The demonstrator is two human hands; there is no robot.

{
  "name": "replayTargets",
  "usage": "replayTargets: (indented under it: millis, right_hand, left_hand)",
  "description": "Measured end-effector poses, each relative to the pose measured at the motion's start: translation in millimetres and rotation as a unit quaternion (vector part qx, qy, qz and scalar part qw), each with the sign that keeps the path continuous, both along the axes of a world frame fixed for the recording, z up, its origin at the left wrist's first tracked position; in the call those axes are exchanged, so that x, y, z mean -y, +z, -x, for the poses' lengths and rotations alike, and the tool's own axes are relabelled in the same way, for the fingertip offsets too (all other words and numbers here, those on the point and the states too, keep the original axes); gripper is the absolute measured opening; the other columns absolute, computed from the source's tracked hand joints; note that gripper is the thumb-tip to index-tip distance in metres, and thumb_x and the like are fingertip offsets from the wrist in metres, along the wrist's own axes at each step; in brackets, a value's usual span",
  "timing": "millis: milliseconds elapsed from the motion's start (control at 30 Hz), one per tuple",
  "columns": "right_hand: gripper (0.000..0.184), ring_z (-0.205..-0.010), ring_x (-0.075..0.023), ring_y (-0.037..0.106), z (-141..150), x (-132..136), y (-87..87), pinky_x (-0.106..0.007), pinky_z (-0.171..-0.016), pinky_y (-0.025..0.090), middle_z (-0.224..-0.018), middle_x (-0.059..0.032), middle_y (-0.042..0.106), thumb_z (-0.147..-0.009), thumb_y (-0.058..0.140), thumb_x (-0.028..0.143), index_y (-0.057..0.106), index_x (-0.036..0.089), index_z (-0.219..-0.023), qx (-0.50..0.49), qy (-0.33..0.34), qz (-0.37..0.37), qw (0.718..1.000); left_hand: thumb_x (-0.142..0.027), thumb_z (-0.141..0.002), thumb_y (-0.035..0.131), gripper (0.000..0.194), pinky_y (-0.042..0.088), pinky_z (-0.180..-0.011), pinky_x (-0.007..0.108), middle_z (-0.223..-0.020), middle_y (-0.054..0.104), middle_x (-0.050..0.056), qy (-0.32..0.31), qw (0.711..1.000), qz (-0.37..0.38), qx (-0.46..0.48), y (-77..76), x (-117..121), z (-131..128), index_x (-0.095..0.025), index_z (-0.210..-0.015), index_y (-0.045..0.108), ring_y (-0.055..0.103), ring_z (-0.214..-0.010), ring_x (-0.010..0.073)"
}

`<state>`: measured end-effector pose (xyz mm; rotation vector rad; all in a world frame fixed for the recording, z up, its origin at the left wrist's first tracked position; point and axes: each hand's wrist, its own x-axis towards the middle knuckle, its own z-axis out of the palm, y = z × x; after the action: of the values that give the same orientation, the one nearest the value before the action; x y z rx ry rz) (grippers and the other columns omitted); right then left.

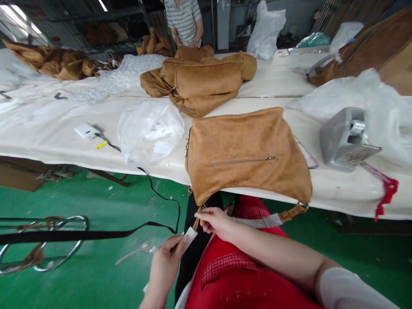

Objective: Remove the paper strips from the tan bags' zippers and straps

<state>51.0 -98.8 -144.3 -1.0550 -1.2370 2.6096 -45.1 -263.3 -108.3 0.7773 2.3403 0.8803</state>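
Pinching the narrow tan strap (195,223) just below the brown bag's near left corner, the right hand (215,221) is closing thumb and fingertips on it, while the left hand (165,262) is gripping the white wrapping (191,235) lower down between thumb and fingers. The brown bag (244,133) is lying on the desk (331,189), zipper (243,161) facing up and near corners reaching past the edge. Beside it, a grey tape dispenser (337,141) is standing to the right and a clear plastic bag (149,133) is resting to the left.
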Motion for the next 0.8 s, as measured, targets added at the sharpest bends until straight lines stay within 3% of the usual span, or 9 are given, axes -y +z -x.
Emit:
replayTargets:
  millis: [100,233,367,500,800]
  right_hand:
    - [0.028,-0.038,-0.0034,0.046,5,1,0.6,-0.015,-0.035,0.027,-0.053,0.0056,0.056,-0.069,0.075,0.038,0.065,0.013,-0.078,0.002,-0.002,0.013,1.000]
    - [0.029,-0.034,-0.0031,0.041,7,0,0.7,-0.016,-0.032,0.023,-0.050,0.0061,0.055,-0.069,0.075,0.040,0.066,0.013,-0.077,0.024,0.024,-0.031,0.999]
    - [0.026,-0.031,-0.0033,0.041,3,-9,-1.3,-0.017,-0.032,0.023,-0.051,0.0045,0.057,-0.075,0.070,0.040,0.066,0.014,-0.074,0.041,0.058,-0.166,0.984]
    - [0.021,-0.033,-0.0045,0.045,-3,-19,-5.4,-0.016,-0.035,0.030,-0.053,0.0032,0.060,-0.078,0.066,0.035,0.065,0.015,-0.073,0.076,0.038,-0.280,0.956]
    - [0.013,-0.036,-0.0049,0.048,-4,-22,-8.9,-0.015,-0.036,0.032,-0.058,0.0023,0.062,-0.080,0.062,0.028,0.065,0.016,-0.076,0.074,0.030,-0.291,0.953]
  left_hand:
    - [-0.059,-0.072,0.058,0.042,0.053,-0.071,0.029,-0.079,0.075,0.005,0.040,0.999,-0.028,-0.009,-9.2,-3,2,-0.021,-0.077,0.074,0.068,-0.075,0.0234]
    - [-0.059,-0.072,0.058,0.043,0.053,-0.073,0.029,-0.080,0.075,0.005,0.061,0.997,-0.033,-0.021,-19.2,-11,6,-0.021,-0.079,0.074,0.069,-0.076,0.0236]
    - [-0.057,-0.074,0.057,0.041,0.052,-0.075,0.029,-0.087,0.076,0.005,0.053,0.998,-0.013,-0.010,-17.8,-25,9,-0.021,-0.085,0.074,0.069,-0.083,0.0243]
    - [-0.055,-0.075,0.057,0.039,0.051,-0.074,0.027,-0.088,0.076,0.004,0.049,0.999,0.009,-0.008,-11.5,-40,9,-0.023,-0.087,0.074,0.070,-0.085,0.0241]
    - [-0.056,-0.077,0.054,0.041,0.051,-0.066,0.025,-0.084,0.076,0.003,0.035,0.999,-0.009,0.008,-10.4,-54,13,-0.022,-0.086,0.075,0.070,-0.079,0.0230]
